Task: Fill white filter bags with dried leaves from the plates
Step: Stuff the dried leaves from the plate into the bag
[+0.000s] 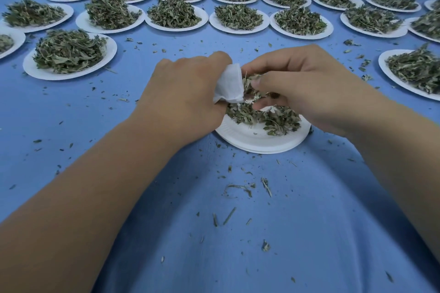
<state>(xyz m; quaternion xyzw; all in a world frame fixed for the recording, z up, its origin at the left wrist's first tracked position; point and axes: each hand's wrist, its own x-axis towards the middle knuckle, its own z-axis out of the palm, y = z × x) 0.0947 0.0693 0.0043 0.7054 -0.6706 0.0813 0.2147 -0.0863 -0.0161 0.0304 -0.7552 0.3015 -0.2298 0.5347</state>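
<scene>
- Full plates (71, 75) of leaves sit on the blue bench (90, 123), to the left and along the back.
- The left hand (188, 95) is curled round the white filter bag (229, 83). It holds the bag up, just over the left edge of the near plate.
- The bag looks thin, soft and very light. I think it would squash or tear if squeezed hard. The best place to hold it is by the rim of its mouth, so the mouth stays open.
- The dried leaves (251, 82) look crisp and crumbly, and bits lie spilled on the bench. A gentle pinch seems right.
- The right hand (304, 88) has its fingers bent. It pinches a tuft of leaves right at the bag's mouth.
- Under both hands, the near plate (252, 139) has a small heap on it.
</scene>
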